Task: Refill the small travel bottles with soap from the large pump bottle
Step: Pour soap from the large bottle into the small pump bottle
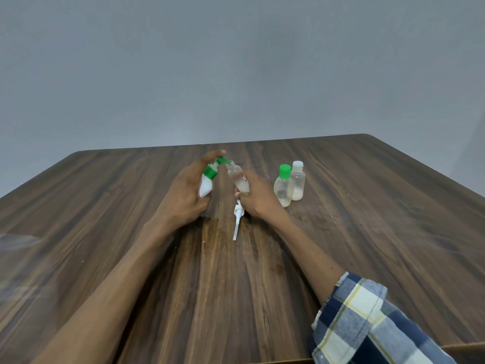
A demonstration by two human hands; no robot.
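Plaid sleeve (367, 319) lying nearest | left hand (183, 195) gripping, tilting white green-capped soap bottle (207, 183) toward mouth of clear travel bottle (238, 181) | right hand (258, 197) clasping that bottle, leaning | risk: spouts misaligning, soap spilling onto table (105, 232) | pump tube (237, 219) lying loose.

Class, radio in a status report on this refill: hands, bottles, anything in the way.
Left hand grips white green-capped bottle, spout tilted at open clear small bottle held by right hand. White pump tube lies on table below. Nothing blocking.
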